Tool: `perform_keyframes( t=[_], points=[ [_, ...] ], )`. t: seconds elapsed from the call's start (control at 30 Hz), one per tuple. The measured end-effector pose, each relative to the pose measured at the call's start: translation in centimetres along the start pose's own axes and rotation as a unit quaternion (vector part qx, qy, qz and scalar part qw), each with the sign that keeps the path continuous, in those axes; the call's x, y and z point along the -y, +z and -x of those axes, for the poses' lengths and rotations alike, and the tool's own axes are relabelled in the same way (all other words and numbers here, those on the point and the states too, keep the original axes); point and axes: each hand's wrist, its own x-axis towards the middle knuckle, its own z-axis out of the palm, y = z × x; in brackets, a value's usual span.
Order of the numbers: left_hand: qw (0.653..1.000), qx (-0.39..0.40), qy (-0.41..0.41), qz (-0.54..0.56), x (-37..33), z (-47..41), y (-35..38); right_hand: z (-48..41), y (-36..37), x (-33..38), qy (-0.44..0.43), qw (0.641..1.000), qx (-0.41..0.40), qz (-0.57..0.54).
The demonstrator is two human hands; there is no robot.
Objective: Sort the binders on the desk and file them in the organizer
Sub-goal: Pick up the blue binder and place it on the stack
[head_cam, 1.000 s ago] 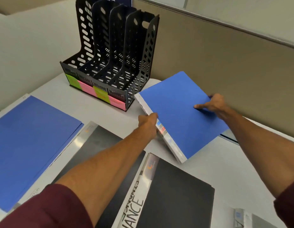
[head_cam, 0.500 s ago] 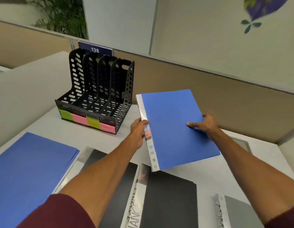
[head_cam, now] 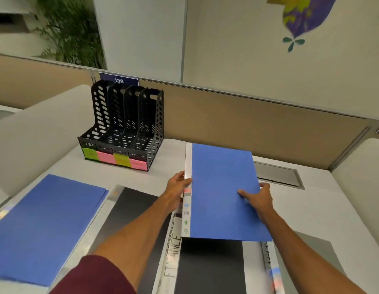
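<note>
Blue binder (head_cam: 218,187) held over desk (head_cam: 316,209), right of organizer (head_cam: 125,128). Left hand (head_cam: 178,187) fingers clamped on spine; right hand (head_cam: 258,198) pinches right edge, thumb on cover.

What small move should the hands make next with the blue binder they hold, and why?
Probably carry the blue binder left toward the organizer, tipping it onto its edge. The left hand grips its spine, the right hand its other edge; its cover faces up, while the organizer's slots are upright and look empty.
</note>
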Motion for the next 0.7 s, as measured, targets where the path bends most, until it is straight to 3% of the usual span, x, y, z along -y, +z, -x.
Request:
perform_keyframes(
  t=[0.23, 0.7],
  points=[
    [0.999, 0.002, 0.041, -0.027, 1.2, 4.7, 3.3, 4.2, -2.7, -4.1, 0.039, 0.999, -0.005, -0.007],
    [0.966, 0.162, 0.201, -0.028, -2.8, 15.2, 12.5, 7.9, -10.2, -4.8, 0.038, 0.983, 0.094, -0.15]
  ],
)
